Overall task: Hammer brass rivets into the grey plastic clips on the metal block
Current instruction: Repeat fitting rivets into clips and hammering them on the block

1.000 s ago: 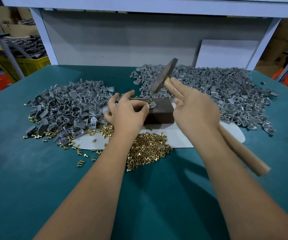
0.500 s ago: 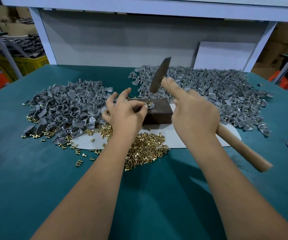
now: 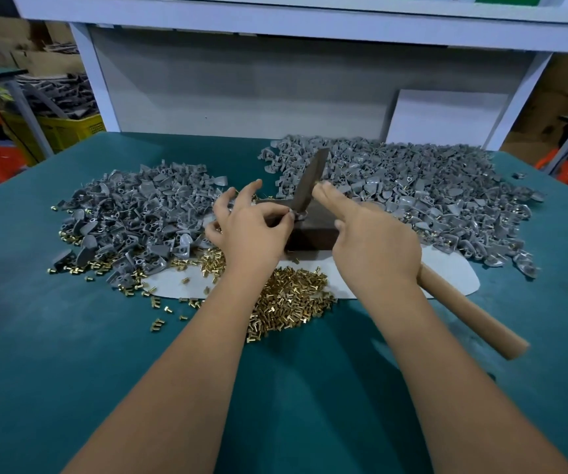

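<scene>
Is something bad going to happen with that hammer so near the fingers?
Maybe. The left hand pinches a grey clip on the metal block, and the hammer head in the right hand is right beside those fingertips, so a crooked hit might catch them. A glancing blow might also flick the clip away. The heap of brass rivets lies close by, so a jolt could scatter some.

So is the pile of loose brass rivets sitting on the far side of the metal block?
No, the brass rivets lie heaped on the near side of the metal block, between it and the person.
</scene>
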Tool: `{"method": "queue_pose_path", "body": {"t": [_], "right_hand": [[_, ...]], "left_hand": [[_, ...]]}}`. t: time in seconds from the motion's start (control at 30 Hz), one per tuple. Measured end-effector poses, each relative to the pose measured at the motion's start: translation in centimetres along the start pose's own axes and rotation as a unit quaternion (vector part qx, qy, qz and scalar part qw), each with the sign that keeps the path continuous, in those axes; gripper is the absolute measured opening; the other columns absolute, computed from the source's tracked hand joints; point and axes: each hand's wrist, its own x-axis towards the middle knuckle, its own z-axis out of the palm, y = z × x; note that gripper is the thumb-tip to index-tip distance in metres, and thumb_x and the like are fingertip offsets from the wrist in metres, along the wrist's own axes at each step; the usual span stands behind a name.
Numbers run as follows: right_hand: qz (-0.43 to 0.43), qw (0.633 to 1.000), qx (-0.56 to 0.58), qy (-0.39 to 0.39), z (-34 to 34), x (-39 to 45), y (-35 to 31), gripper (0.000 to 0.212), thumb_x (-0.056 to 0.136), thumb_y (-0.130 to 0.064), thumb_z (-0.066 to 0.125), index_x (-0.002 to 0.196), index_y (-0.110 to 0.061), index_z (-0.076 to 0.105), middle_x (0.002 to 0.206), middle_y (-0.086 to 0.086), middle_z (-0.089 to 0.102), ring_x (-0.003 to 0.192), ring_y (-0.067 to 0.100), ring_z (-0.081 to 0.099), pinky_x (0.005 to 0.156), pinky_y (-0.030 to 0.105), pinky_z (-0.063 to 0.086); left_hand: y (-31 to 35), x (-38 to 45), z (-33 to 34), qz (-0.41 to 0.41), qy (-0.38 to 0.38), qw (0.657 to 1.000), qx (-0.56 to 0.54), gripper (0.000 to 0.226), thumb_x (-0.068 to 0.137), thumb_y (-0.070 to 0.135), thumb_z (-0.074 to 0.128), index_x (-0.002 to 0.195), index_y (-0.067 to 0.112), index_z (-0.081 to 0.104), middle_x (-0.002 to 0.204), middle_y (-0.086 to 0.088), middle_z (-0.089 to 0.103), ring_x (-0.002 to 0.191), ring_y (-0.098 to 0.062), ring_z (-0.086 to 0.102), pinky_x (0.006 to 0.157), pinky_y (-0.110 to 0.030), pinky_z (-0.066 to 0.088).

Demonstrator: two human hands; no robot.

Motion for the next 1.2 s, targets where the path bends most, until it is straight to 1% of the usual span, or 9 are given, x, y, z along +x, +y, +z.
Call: {"method": "queue_pose_path", "body": {"t": [0.2,0.33,0.43,0.5,0.6,0.67,0.8,1.0,1.2], "right_hand": [[0.063,0.996,0.035,0.045,0.4,0.9,1.8,0.067,0.093,-0.012,0.052,0.139,-0.051,0.024,0.082,0.000,0.046,0.048,0.012,0.032,0.043,0.021,0.018],[0.118,0.993,-0.001,-0.021,1.4,1.3,3.6,0.064,0.092,-0.007,0.049,0.138,-0.047,0.031,0.099,0.009,0.046,0.049,0.017,0.031,0.043,0.024,0.017],[0.156,0.983,0.005,-0.094,2.0,1.5,4.6,0.051,0.090,-0.010,0.051,0.135,-0.033,0.042,0.106,0.011,0.055,0.067,0.027,0.045,0.052,0.028,0.029],[0.160,0.981,-0.021,-0.110,2.2,1.4,5.1,0.032,0.088,-0.012,0.051,0.119,-0.020,0.056,0.102,0.014,0.060,0.084,0.032,0.054,0.063,0.033,0.035],[0.125,0.990,-0.054,-0.041,2.4,1.4,4.6,0.028,0.089,-0.023,0.056,0.115,-0.018,0.064,0.112,0.015,0.053,0.106,0.033,0.045,0.086,0.039,0.035],[0.070,0.996,0.060,-0.002,2.2,1.8,2.8,0.032,0.090,-0.031,0.059,0.121,-0.025,0.062,0.115,0.005,0.051,0.109,0.025,0.041,0.092,0.037,0.032],[-0.048,0.972,0.222,-0.057,2.6,2.4,-0.7,0.032,0.093,-0.025,0.057,0.124,-0.030,0.062,0.110,-0.002,0.058,0.108,0.019,0.046,0.094,0.036,0.037],[-0.070,0.978,0.190,-0.049,3.2,3.1,-0.7,0.015,0.089,-0.019,0.062,0.103,-0.018,0.067,0.102,0.000,0.063,0.103,0.021,0.051,0.088,0.037,0.042],[-0.113,0.979,0.162,-0.057,3.5,3.3,-0.9,0.005,0.092,-0.009,0.054,0.090,-0.012,0.051,0.097,0.005,0.057,0.090,0.020,0.044,0.071,0.028,0.029]], "left_hand": [[-0.6,0.4,0.3,0.005,-0.027,0.999,0.018,0.010,0.089,0.044,0.066,0.081,0.040,0.072,0.147,0.023,0.043,0.143,-0.014,0.011,0.106,-0.043,0.006],[-0.8,0.5,0.4,-0.002,-0.038,0.999,-0.004,0.009,0.089,0.043,0.066,0.080,0.042,0.069,0.147,0.025,0.041,0.144,-0.012,0.009,0.110,-0.045,0.002],[-0.9,0.6,0.4,-0.001,-0.041,0.999,-0.003,0.007,0.088,0.043,0.066,0.082,0.042,0.070,0.148,0.025,0.040,0.145,-0.012,0.008,0.110,-0.045,0.003],[-0.8,0.6,0.4,-0.001,-0.041,0.999,-0.002,0.007,0.088,0.044,0.067,0.081,0.042,0.070,0.148,0.024,0.040,0.145,-0.012,0.008,0.109,-0.043,0.003],[-0.6,0.5,0.2,0.009,-0.035,0.999,0.001,0.006,0.086,0.043,0.069,0.080,0.043,0.070,0.147,0.025,0.041,0.144,-0.012,0.009,0.108,-0.041,0.005],[-0.6,0.4,0.1,0.037,-0.018,0.999,0.007,0.004,0.085,0.041,0.070,0.082,0.041,0.071,0.144,0.024,0.045,0.143,-0.013,0.011,0.107,-0.039,0.005],[-0.7,0.2,-0.1,0.148,0.019,0.988,0.036,0.008,0.087,0.027,0.071,0.092,0.030,0.076,0.127,0.016,0.063,0.141,-0.020,0.024,0.108,-0.044,0.009],[-0.7,0.1,-0.3,0.214,0.033,0.975,0.054,0.010,0.088,0.019,0.069,0.094,0.025,0.075,0.104,0.011,0.073,0.134,-0.020,0.040,0.108,-0.055,0.018],[-0.9,0.2,-0.1,0.237,0.048,0.968,0.064,0.009,0.088,0.020,0.070,0.092,0.026,0.074,0.098,0.012,0.073,0.132,-0.017,0.043,0.106,-0.051,0.017]]}}
